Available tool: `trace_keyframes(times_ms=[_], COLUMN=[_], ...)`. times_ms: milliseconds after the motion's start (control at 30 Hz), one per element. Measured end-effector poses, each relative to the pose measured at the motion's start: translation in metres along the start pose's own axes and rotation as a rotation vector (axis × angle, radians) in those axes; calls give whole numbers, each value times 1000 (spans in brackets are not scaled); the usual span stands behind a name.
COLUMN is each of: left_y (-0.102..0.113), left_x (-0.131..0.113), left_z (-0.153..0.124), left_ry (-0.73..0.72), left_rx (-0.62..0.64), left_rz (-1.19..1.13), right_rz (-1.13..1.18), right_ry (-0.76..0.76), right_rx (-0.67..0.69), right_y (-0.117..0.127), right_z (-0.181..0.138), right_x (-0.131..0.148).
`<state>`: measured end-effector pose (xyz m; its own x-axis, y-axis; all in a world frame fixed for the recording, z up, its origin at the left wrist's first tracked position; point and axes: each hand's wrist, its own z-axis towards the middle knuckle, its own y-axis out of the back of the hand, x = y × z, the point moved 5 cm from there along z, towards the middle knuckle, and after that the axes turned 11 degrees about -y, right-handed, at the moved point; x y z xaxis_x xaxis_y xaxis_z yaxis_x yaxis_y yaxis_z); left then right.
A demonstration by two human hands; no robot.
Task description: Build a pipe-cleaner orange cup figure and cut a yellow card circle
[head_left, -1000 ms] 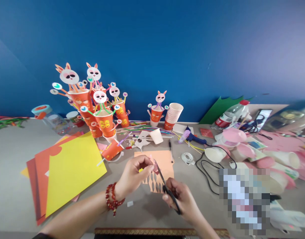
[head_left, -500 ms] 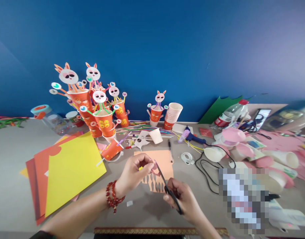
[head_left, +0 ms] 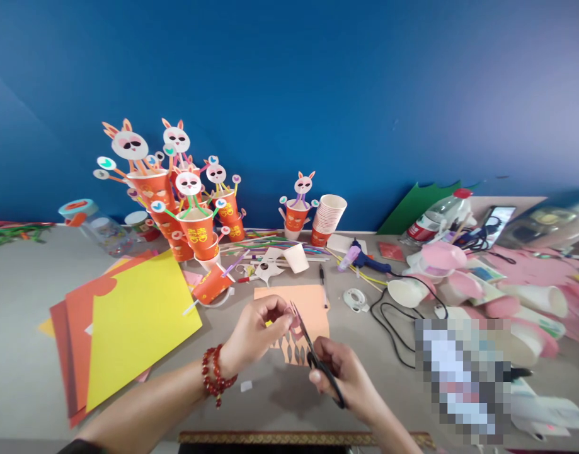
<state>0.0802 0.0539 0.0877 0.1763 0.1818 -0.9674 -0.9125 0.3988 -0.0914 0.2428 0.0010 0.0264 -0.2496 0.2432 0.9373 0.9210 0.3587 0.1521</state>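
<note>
My left hand (head_left: 256, 331), with a red bead bracelet at the wrist, pinches a small pink paper piece (head_left: 295, 319) above the table. My right hand (head_left: 343, 378) grips black scissors (head_left: 312, 350) whose blades point up at that pink piece. Beneath both hands lies an orange sheet (head_left: 308, 306) with leaf-shaped holes cut along its near edge.
Yellow and orange card sheets (head_left: 133, 321) lie at the left. Orange paper-cup rabbits (head_left: 194, 221) and a cup stack (head_left: 329, 217) stand at the back. A glue gun (head_left: 365, 260) with black cord, a tape roll (head_left: 355, 299), pink cups and a bottle (head_left: 435, 221) crowd the right.
The scissors and my right hand have shifted slightly around the pink piece; my left hand keeps its pinch in nearly the same place.
</note>
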Motion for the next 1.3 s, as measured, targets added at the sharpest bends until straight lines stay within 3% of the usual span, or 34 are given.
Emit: trace_keyframes(times_ms=[1000,1300], left_y=[1,-3], left_x=[7,10], left_z=[0,-5], left_ry=[34,84], left_rx=[2,-18], left_rz=[11,-107], right_rz=[-38,-8], right_ry=[11,13], right_rx=[-35,-49], right_y=[3,2], right_z=[1,1], right_x=[2,3])
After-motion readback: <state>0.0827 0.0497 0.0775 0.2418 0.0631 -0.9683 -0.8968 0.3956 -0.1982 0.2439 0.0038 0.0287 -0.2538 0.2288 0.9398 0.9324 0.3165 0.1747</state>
